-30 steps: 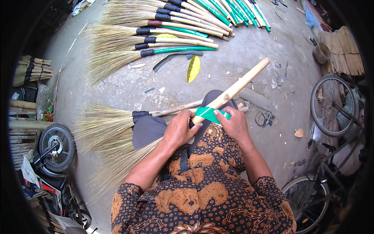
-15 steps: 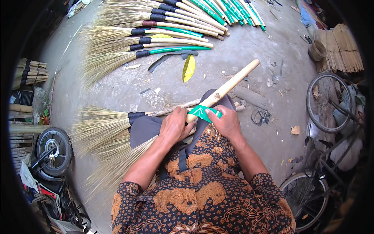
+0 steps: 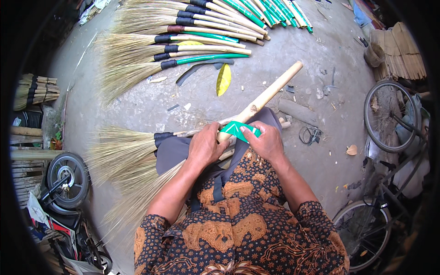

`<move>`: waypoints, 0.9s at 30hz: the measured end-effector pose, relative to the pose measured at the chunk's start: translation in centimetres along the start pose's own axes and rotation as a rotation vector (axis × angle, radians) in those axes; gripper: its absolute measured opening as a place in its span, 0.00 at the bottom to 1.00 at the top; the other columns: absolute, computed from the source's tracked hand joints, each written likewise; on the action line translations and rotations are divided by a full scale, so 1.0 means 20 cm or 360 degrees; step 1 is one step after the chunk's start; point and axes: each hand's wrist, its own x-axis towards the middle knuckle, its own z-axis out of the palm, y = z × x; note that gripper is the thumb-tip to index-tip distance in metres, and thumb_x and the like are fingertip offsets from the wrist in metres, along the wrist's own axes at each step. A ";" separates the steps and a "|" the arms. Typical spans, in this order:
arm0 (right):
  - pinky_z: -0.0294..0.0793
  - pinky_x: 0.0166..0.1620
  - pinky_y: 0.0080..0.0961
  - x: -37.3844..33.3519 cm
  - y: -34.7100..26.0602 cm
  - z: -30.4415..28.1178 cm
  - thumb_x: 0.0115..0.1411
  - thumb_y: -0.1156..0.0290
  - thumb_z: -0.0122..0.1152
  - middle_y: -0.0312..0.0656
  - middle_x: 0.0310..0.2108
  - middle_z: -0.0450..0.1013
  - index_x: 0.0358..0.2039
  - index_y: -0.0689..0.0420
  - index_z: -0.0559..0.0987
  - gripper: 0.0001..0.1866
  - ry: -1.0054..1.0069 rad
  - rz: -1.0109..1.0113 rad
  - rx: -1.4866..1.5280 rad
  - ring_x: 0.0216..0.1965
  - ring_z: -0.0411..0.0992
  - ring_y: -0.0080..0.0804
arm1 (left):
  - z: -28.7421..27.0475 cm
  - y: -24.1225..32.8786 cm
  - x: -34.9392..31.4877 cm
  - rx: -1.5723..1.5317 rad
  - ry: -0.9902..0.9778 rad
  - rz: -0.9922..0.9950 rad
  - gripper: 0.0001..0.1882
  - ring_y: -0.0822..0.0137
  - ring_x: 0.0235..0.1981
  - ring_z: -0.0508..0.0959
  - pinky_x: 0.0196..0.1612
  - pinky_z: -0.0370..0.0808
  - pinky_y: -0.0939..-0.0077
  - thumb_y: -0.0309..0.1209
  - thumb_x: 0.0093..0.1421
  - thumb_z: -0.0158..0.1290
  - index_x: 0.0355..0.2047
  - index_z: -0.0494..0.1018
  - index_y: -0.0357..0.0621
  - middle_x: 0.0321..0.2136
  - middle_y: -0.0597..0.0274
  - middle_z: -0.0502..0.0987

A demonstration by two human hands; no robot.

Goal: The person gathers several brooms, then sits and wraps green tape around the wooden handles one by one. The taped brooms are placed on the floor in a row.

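A pale wooden broom handle (image 3: 275, 90) slants across my lap, pointing up and to the right. My left hand (image 3: 204, 145) is closed around its lower part. Around the handle in front of that hand goes a green plastic strip (image 3: 235, 130) with white markings. The strip's loose end is pinched in my right hand (image 3: 266, 143), thumb on top. Straw bristles (image 3: 144, 199) fan out below my left forearm and seem to belong to the held broom. Another broom with a black binding (image 3: 162, 137) lies just beyond my left hand, its handle partly hidden.
Finished-looking brooms (image 3: 183, 50) lie fanned across the floor ahead, some handles wrapped in green. A yellow leaf (image 3: 223, 80) and black scraps lie nearer. A bicycle (image 3: 389, 117) stands at the right, a motorbike wheel (image 3: 66, 179) at the left. Bundled brooms (image 3: 41, 89) sit far left.
The handle's far end has tipped slightly down and left. Both hands keep their grip, and the green strip looks slightly flatter against the wood. The whole view has shifted a little.
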 end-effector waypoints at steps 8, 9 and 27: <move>0.73 0.29 0.36 0.03 0.02 -0.10 0.64 0.60 0.73 0.47 0.21 0.78 0.29 0.60 0.84 0.16 0.0086 -0.0098 0.0080 0.22 0.77 0.38 | -0.11 -0.02 0.05 -0.1105 -0.0689 -0.0057 0.27 0.45 0.42 0.83 0.50 0.77 0.60 0.46 0.70 0.60 0.57 0.78 0.36 0.41 0.43 0.84; 0.73 0.29 0.37 0.04 0.02 -0.10 0.64 0.60 0.73 0.47 0.21 0.78 0.30 0.59 0.84 0.15 0.0097 -0.0139 0.0079 0.22 0.77 0.38 | -0.10 -0.02 0.06 -0.0989 -0.0641 0.0094 0.27 0.43 0.43 0.83 0.50 0.78 0.59 0.46 0.70 0.59 0.58 0.77 0.36 0.42 0.42 0.84; 0.73 0.28 0.45 0.11 -0.02 -0.05 0.64 0.53 0.71 0.53 0.20 0.77 0.27 0.60 0.83 0.21 0.0133 -0.0049 -0.0115 0.24 0.78 0.54 | 0.08 0.07 0.08 0.0276 0.0219 0.0259 0.27 0.35 0.38 0.83 0.45 0.78 0.41 0.52 0.69 0.59 0.51 0.72 0.40 0.37 0.37 0.83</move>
